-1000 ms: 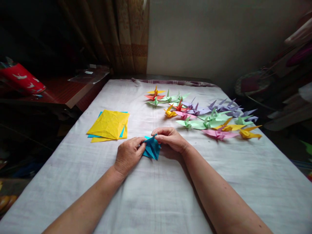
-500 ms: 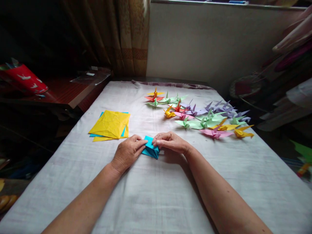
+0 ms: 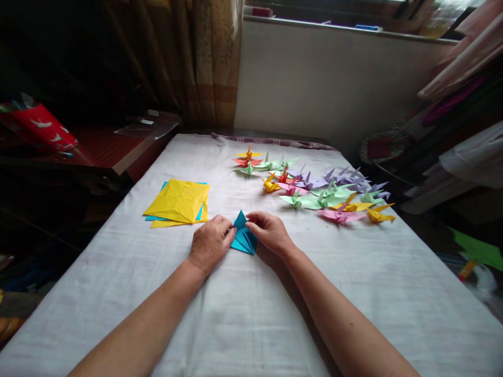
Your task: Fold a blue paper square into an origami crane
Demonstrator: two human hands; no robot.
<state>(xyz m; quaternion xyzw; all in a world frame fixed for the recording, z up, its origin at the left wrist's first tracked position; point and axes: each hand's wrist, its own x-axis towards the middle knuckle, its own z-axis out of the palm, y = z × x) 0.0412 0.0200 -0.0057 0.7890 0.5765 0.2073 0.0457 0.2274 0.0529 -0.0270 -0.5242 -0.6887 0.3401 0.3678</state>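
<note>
Blue folded origami paper [image 3: 243, 241] on pale cloth [image 3: 236, 319], near middle of table, pointed flap up at far edge. Left hand [image 3: 211, 239] curled, thumb and fingers closed on paper's left edge. Right hand [image 3: 269, 230] partly curled, thumb and forefinger pinching upper right edge. Stack of yellow and blue paper squares [image 3: 176, 201] beyond left hand. Multicoloured paper cranes [image 3: 329, 197] clustered beyond right hand, wings spread.

Both forearms [image 3: 145, 319] angle inward; left hand [image 3: 212, 241] and right hand [image 3: 270, 231] sit close together, fingers [image 3: 258, 215] bent
</note>
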